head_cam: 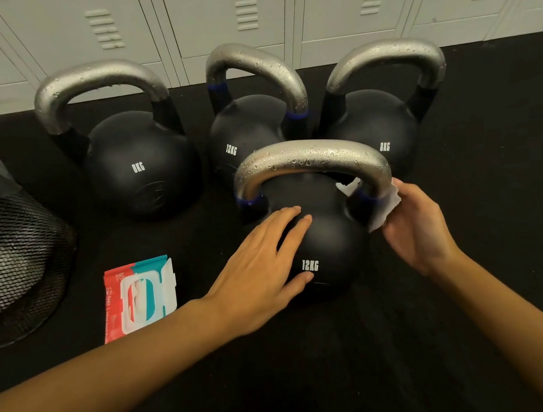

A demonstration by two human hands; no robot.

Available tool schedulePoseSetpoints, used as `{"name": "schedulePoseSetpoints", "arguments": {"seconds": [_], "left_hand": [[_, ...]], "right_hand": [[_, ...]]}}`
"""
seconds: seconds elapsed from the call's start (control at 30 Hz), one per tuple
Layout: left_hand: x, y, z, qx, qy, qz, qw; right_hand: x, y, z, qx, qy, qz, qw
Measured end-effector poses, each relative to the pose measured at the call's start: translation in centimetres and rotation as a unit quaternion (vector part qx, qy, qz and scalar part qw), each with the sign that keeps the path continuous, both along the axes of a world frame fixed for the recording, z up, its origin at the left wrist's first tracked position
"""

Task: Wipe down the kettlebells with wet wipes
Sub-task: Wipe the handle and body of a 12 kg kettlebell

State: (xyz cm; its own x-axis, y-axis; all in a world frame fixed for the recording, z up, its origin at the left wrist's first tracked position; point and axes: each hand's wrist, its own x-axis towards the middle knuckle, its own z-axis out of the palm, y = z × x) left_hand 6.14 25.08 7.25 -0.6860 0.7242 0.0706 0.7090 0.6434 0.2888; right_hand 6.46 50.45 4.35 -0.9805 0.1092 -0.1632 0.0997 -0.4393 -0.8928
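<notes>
Pinching a white wet wipe [382, 206] in its grip, the right hand [416, 226] presses it around the right leg of the silver handle [312, 159] of the front 12KG kettlebell [322, 237]. The left hand [261, 271] lies flat on the black ball of that kettlebell, fingers straight and spread. Water drops bead on the handle. Behind stand three more kettlebells on the black floor [317, 355]: an 8KG one [140, 164] at left, a 12KG one [247, 136] in the middle, an 8KG one [374, 130] at right. A wipes pack [139, 297], lid flipped open, lies left of the hands, beside a black mesh bin [7, 254]. Grey lockers [237, 9] line the back.
</notes>
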Motion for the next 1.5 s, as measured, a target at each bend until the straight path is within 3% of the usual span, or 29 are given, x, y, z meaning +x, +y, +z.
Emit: {"name": "schedulePoseSetpoints", "arguments": {"seconds": [0.13, 0.3, 0.5, 0.63, 0.73, 1.03, 1.13, 1.37, 1.5], "left_hand": [[-0.1, 0.2, 0.0, 0.007, -0.002, 0.004, 1.0], [-0.3, 0.0, -0.1, 0.003, 0.002, 0.0, 1.0], [-0.3, -0.1, 0.0, 0.0, -0.001, 0.0, 1.0], [-0.4, -0.3, 0.0, 0.003, -0.006, -0.002, 1.0], [-0.5, -0.3, -0.1, -0.001, -0.004, -0.005, 1.0], [-0.4, -0.3, 0.2, 0.0, -0.007, -0.008, 1.0], [-0.4, -0.3, 0.3, 0.011, -0.022, -0.009, 1.0], [-0.5, -0.2, 0.4, 0.029, -0.043, -0.007, 0.999], [-0.5, 0.2, 0.2, 0.049, -0.053, 0.007, 0.997]], "right_hand": [[-2.1, -0.5, 2.5, 0.08, -0.001, 0.046, 0.996], [-4.9, -0.6, 5.4, 0.2, -0.039, 0.214, 0.955], [-6.1, -0.2, 7.1, 0.193, -0.077, 0.313, 0.927], [-5.4, -0.4, 7.8, 0.218, -0.083, 0.226, 0.946], [-4.2, 0.0, 6.8, 0.156, -0.072, 0.125, 0.977], [-1.2, -1.0, 2.7, 0.056, -0.049, 0.045, 0.996], [-1.5, -0.9, 3.5, 0.082, -0.057, 0.052, 0.994], [-3.7, -1.7, 7.6, 0.244, -0.045, 0.079, 0.966], [-3.4, -1.5, 6.3, 0.188, -0.026, 0.025, 0.981]]}}
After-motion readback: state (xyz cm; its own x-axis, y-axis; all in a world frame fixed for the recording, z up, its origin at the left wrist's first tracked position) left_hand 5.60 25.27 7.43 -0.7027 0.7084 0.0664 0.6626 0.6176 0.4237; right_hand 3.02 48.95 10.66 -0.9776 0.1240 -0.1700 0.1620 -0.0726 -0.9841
